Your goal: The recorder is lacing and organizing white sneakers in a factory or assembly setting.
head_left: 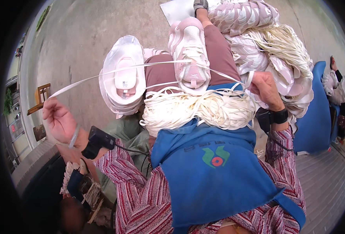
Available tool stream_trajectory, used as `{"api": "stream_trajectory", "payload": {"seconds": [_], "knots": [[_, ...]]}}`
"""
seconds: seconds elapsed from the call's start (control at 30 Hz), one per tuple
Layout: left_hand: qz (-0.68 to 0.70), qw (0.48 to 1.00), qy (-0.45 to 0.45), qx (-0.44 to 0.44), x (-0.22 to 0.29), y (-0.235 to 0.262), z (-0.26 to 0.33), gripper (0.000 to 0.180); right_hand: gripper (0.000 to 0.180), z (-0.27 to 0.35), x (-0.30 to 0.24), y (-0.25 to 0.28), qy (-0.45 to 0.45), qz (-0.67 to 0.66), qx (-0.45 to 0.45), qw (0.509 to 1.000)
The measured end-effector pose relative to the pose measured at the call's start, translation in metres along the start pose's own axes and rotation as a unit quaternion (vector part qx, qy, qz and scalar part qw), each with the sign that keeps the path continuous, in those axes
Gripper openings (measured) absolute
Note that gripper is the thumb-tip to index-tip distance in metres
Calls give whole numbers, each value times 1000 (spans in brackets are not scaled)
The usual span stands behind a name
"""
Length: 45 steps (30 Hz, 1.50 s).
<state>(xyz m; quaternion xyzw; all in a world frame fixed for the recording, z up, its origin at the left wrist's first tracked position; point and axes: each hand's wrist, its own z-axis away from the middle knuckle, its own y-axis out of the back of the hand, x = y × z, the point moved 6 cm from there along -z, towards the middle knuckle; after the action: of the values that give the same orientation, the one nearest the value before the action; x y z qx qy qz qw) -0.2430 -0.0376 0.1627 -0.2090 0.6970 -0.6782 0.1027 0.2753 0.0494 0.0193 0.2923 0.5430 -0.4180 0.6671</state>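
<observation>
A pink and white sneaker [192, 46] rests between my thighs, its toe pointing away from me. From its eyelets a white shoelace [102, 73] stretches out to both sides. Far out to the left, my left hand [60, 121] pinches one end of it. On the other side, my right hand [264, 89] is closed, with the lace's other stretch running to its fingers. A thick bundle of loose white laces [195, 109] lies across my lap, on the blue apron [215, 171], just below the shoe's heel.
Nested pale shoes [106, 93] stand in a stack left of my knee. At the right is a large heap of pink and white shoes [244, 17] with more laces [285, 43] over it. A blue-covered seat [314, 117] and other people are beyond. A wooden stool [43, 93] stands far left.
</observation>
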Motion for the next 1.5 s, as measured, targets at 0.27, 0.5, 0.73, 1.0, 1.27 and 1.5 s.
{"api": "stream_trajectory", "payload": {"seconds": [0.27,0.5,0.73,1.0,1.27,1.5], "knots": [[-450,890,48,47,12,72,14,8,39,-53,70,38,33,510,56,858],[-237,968,73,40,-77,74,-8,20,16,-55,-22,-26,122,376,193,898],[-614,761,209,12,-224,102,17,25,18,-69,-5,-86,189,409,162,878],[-861,440,35,-250,-278,117,26,12,11,-78,0,-89,170,401,129,891],[-897,322,3,-302,-297,110,32,9,15,-96,17,-68,40,279,96,955],[-815,419,316,-245,-279,146,-2,16,15,-89,21,-61,74,300,162,937]]}}
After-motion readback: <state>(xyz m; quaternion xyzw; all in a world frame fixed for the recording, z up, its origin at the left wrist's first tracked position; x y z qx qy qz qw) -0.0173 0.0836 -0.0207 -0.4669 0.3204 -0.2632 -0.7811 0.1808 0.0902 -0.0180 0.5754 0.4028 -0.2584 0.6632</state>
